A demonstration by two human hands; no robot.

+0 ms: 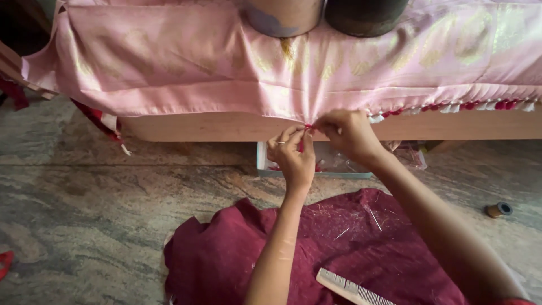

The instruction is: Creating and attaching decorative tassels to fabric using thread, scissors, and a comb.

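A pink cloth (186, 62) with gold motifs hangs over the edge of a low wooden bench (214, 127). Along its right hem runs a row of red and white tassels (451, 106). My left hand (292, 155) and my right hand (345, 133) meet at the hem's middle, both pinching a small red thread tassel (307, 127) there. A ring sits on a left-hand finger. The fingertips hide most of the thread.
Two round vessels (282, 17) (364, 16) stand on the cloth. A clear box (333, 164) lies under the bench. A maroon cloth (237, 254) covers my lap, with a pale comb (347, 288) on it. A thread spool (499, 209) rests on the stone floor.
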